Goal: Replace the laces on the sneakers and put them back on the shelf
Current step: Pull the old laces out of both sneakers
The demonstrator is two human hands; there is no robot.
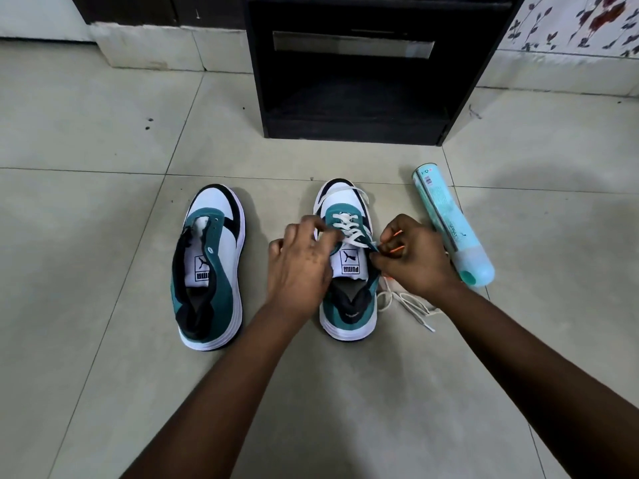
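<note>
A: Sneakers, two of them, stand side by side on the tiled floor [103,209], toes toward the black shelf [363,81]. The left sneaker [211,267] has no lace at all; its eyelets are bare and the tongue lies open.

B: And the one beside it?

A: The right sneaker [347,267] carries a white lace [347,229] crossed through its front eyelets, with a loose loop lying over the toe. The person's left hand [299,262] rests against that shoe's left side, fingers curled and pinching the lace near the eyelets.

B: The other hand?

A: The right hand [413,259] sits at the shoe's right side, fingertips pinched together on the lace end at the upper eyelets. Orange lace tips [397,249] show between its fingers.

B: Anything further right?

A: A slack run of white lace [411,307] trails on the floor below that wrist, and a pale teal spray can [451,224] lies on its side just beyond the hand.
</note>
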